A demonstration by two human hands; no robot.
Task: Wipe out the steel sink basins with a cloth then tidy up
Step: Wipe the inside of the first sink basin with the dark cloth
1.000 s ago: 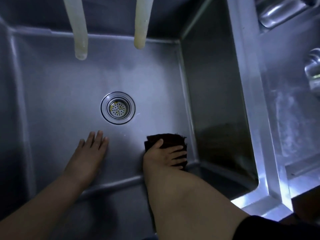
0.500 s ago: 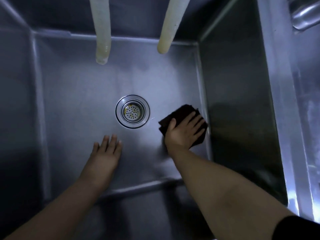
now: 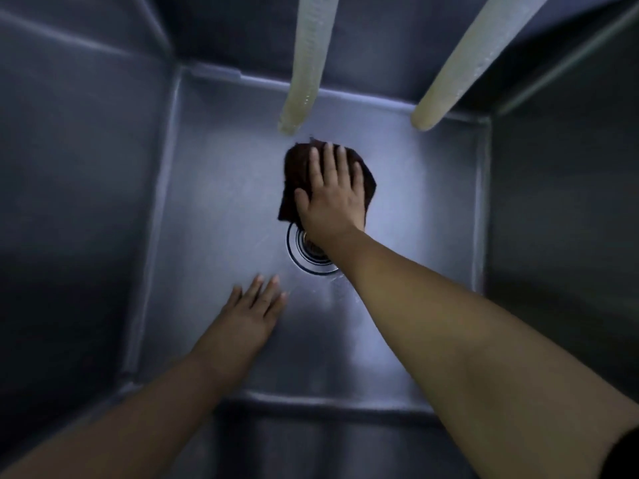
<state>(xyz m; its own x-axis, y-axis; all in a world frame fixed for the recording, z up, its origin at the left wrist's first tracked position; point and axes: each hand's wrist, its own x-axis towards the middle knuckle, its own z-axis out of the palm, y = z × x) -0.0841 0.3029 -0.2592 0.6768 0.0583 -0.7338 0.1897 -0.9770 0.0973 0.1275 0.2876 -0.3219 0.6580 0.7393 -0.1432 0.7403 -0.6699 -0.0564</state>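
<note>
A: What do we have on the hands?

B: Apart. Our right hand [image 3: 330, 195] lies flat on the dark cloth [image 3: 301, 174], fingers straight and spread, pressing it onto the floor of the steel basin [image 3: 214, 209]. No curl around the fabric that we can see. Our left hand [image 3: 252, 312] is flat on the basin floor nearer to us, fingers straight, holding nothing.

A: Cloth position?

B: Middle of the floor, just beyond the drain strainer [image 3: 311, 254], under the tips of the two pale hoses [image 3: 307, 60]. Most of it is covered by our hand; only the left and far edges and a strip on the right show, so we can't tell how it's folded.

A: Drain?

B: Half hidden. Our right wrist crosses it; we only see the left and near arc of the ring. Can't make out the holes.

A: Hoses?

B: Both cut off by the top edge. Left tip hangs just above the cloth's far edge; touching or not, we can't say. Walls are dark, detail is poor. A black sleeve [image 3: 631, 454] is clipped at the lower right corner.
</note>
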